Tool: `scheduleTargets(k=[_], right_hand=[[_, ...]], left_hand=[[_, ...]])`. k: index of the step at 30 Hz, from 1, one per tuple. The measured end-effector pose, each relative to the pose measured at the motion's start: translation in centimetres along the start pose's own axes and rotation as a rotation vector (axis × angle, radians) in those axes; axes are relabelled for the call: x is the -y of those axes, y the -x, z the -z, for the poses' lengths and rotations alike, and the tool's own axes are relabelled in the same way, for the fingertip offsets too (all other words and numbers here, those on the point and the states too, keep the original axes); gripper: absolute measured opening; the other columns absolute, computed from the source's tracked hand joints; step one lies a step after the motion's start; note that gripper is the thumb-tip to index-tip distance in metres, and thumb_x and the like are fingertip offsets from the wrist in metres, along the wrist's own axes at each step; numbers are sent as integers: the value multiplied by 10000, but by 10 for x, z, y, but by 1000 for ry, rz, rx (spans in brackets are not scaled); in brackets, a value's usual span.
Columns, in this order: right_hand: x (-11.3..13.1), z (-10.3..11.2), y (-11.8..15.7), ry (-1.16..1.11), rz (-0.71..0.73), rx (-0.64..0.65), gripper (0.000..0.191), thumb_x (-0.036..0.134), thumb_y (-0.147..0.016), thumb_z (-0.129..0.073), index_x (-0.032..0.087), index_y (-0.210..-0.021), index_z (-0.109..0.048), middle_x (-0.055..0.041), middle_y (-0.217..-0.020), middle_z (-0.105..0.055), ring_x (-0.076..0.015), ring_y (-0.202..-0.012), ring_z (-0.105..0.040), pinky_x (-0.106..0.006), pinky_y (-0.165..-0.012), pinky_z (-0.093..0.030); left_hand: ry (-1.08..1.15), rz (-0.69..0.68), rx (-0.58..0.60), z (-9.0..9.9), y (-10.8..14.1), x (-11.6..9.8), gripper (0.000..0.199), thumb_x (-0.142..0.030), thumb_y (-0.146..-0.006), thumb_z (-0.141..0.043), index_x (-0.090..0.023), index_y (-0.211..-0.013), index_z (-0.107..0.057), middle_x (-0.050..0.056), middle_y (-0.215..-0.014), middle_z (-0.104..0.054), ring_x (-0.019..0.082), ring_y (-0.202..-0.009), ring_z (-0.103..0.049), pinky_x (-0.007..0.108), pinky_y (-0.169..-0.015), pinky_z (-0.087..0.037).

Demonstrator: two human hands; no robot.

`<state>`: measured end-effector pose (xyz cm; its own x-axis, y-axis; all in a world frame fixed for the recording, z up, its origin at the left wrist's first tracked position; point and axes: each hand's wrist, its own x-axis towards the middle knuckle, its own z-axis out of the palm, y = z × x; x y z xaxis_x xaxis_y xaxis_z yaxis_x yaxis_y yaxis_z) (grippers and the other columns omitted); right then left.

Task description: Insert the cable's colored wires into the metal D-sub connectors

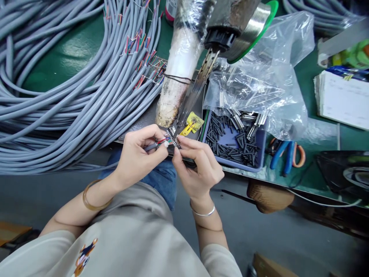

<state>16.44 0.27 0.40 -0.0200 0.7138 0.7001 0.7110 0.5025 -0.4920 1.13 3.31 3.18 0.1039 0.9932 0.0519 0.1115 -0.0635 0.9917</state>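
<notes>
My left hand (144, 148) pinches the stripped end of a grey cable (150, 147), whose thin coloured wires (162, 141) fan out to the right. Those wires reach a small metal multi-pin connector (172, 132), just below the hot tool's tip. The fingertips of my right hand (198, 163) are closed on the connector's lower end; the exact contact is partly hidden. Above both hands, a soldering iron (197, 86) points down at the connector. A yellow clip-like piece (188, 128) lies right beside the connector.
A large bundle of grey cables (95, 104) covers the left of the bench. A wrapped white pipe (178, 73) and a solder spool (253, 32) stand behind. To the right are a blue tray (239, 164) of black tubes, a plastic bag (276, 73) and pliers (288, 156).
</notes>
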Motion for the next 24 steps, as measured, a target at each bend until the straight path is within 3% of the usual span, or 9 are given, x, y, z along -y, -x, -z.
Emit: scheduleTargets(k=[7, 15, 24], right_hand=[[6, 2, -4, 34, 0, -13, 198, 79, -868, -765, 227, -855, -635, -45, -1026, -818, -139, -837, -794, -224, -781, -664], [4, 2, 0, 23, -26, 59, 210, 84, -878, -743, 246, -861, -611, -46, -1078, -816, -152, -873, -798, -244, -795, -673], [8, 5, -4, 7, 1, 24, 222, 67, -870, -744, 231, -846, -598, -78, -1093, -821, -157, -907, -807, -235, -803, -676]], left_hand=[[-16, -56, -4, 0, 0, -5, 100, -126, -748, -641, -162, -668, -594, -3, -707, -673, 32, -491, -457, 147, -444, -344], [22, 96, 17, 3, -1, 1, 123, -133, -731, -681, -167, -671, -579, 3, -723, -667, 55, -541, -508, 159, -474, -371], [63, 62, 3, 3, -1, -4, 111, -134, -753, -705, -169, -694, -618, 4, -732, -684, 64, -561, -522, 165, -493, -396]])
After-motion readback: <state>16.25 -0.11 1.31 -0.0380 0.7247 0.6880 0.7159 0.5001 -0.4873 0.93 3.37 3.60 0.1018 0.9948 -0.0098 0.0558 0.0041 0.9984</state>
